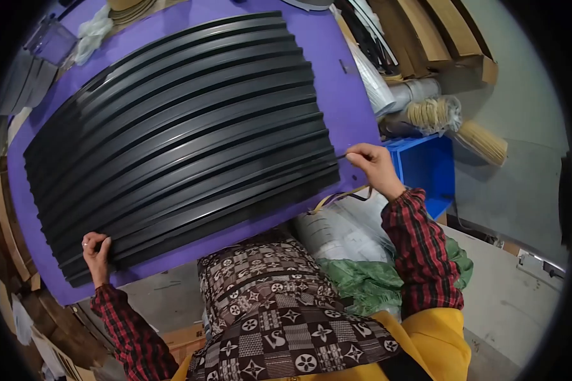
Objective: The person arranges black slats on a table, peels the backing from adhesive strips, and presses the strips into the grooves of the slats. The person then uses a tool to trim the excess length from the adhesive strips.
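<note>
So it's this big set of black ribs [190,133], laid flat on a purple surface [356,114] and taking up most of it. Long raised ridges run left to right, stacked near to far, with darker grooves between. Kinda glossy, light streaks along the tops. Left and right edges are jagged, stepping rib by rib. Can't tell if it's one sheet or separate strips, tbh. Near the right edge, a thin dark end [340,156] pokes out, pinched in the right fingers [354,152]. Left fingers [95,241] are at the near left part.
</note>
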`<action>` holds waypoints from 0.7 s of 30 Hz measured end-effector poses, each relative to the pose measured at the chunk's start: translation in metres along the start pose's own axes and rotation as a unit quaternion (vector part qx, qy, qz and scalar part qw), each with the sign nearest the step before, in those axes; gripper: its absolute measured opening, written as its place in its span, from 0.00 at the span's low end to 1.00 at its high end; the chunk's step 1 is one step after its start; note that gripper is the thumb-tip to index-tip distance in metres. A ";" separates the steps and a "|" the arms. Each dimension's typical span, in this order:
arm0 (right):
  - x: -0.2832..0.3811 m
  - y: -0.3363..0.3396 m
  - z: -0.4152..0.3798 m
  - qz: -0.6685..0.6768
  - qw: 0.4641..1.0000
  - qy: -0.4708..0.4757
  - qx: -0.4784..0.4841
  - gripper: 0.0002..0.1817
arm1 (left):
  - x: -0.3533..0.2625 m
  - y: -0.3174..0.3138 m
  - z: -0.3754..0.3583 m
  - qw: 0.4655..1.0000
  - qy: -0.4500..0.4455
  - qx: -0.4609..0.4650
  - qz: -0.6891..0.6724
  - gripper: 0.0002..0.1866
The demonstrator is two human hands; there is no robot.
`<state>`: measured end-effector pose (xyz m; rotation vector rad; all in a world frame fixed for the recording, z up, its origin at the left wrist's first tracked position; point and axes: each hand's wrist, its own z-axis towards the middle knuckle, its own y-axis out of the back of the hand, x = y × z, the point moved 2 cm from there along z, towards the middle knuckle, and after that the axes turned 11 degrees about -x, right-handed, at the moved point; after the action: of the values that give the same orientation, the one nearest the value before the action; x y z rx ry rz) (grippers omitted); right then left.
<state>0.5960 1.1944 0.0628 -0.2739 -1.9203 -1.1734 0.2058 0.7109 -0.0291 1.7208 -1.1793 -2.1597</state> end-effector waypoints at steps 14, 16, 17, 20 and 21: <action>-0.046 -0.030 0.025 -0.048 0.999 -0.001 -0.013 0.07 | 0.000 -0.001 0.001 0.999 0.049 0.003 -0.019 0.06; -0.046 -0.032 0.027 -0.056 0.998 -0.001 -0.011 0.07 | 0.002 0.000 0.001 0.999 0.044 0.004 -0.016 0.06; -0.046 -0.032 0.028 -0.064 0.998 -0.001 -0.009 0.07 | 0.004 0.000 0.001 0.999 0.037 0.005 -0.013 0.06; -0.050 -0.033 0.030 -0.082 0.996 0.020 -0.024 0.08 | 0.001 0.000 0.001 1.000 0.030 0.007 -0.004 0.06; -0.048 -0.033 0.031 -0.084 0.996 0.021 -0.024 0.08 | 0.002 0.000 0.001 0.999 0.031 0.007 -0.006 0.06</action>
<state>0.5900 1.2123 -0.0005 -0.1141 -1.9091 -1.3272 0.2043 0.7107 -0.0305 1.7911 -1.1736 -2.0937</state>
